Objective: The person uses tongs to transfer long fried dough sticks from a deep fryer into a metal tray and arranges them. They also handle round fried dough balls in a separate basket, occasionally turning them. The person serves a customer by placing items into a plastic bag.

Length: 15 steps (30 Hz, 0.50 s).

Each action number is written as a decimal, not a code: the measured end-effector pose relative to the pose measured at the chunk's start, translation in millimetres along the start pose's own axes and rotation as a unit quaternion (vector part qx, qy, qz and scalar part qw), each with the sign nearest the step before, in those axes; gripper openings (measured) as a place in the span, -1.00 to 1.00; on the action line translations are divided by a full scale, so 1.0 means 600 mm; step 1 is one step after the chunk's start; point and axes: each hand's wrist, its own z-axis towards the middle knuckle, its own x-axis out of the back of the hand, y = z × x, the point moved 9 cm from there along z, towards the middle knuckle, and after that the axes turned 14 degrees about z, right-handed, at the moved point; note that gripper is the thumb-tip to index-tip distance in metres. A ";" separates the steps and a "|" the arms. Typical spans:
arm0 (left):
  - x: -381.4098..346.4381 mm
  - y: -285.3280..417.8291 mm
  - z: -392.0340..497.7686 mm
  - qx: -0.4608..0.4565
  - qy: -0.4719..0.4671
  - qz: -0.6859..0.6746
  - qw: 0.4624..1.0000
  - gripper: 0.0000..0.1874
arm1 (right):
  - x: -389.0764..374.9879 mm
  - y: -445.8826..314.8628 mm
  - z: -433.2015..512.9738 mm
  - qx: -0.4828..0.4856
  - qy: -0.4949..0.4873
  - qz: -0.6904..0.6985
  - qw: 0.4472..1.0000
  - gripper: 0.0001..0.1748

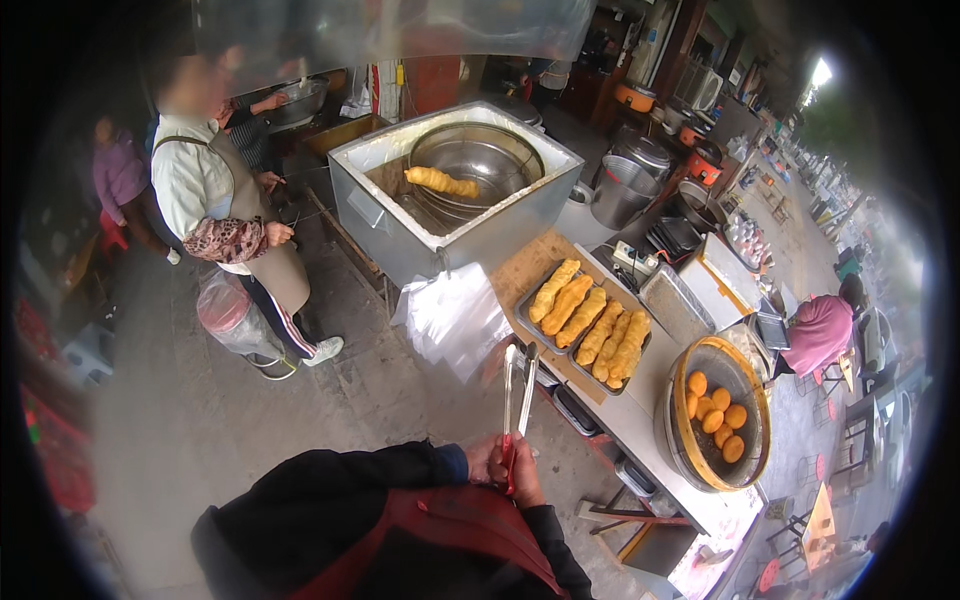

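Note:
Metal tongs with red handles (510, 405) point upward in front of my body. My right hand (523, 472) is closed on their handles. My left hand (484, 459) rests against the right one at the handles; how its fingers lie is partly hidden. Beyond the tongs, two metal trays (574, 351) hold several fried dough sticks (581, 316) on a cardboard sheet (525, 264). A single fried dough stick (442, 182) lies by the rim of a round metal pan (510, 161) in the boxy fryer stand. Round golden fried cakes (712, 421) lie in a wood-rimmed sieve (681, 390).
Clear plastic bags (450, 315) hang at the corner of the fryer stand (465, 244). A co-worker in an apron (259, 195) stands left of it. Metal pots (622, 191), a power strip (634, 257) and a white box (720, 281) are behind the table (652, 382).

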 end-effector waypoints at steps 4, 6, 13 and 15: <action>0.057 -0.002 0.008 0.006 0.098 0.033 0.995 -0.54 | 0.007 -0.002 0.001 0.001 -0.004 0.010 1.000 -0.52; 0.107 0.000 -0.002 0.004 0.260 0.075 0.963 -0.64 | 0.011 -0.003 0.006 0.007 0.005 0.017 1.000 -0.52; 0.128 -0.001 -0.024 -0.023 0.445 0.019 0.895 -0.52 | 0.002 -0.003 0.007 0.014 -0.007 0.012 1.000 -0.47; 0.125 0.000 -0.027 -0.014 0.406 0.056 0.912 -0.47 | 0.001 0.001 0.010 0.004 -0.006 0.005 1.000 -0.47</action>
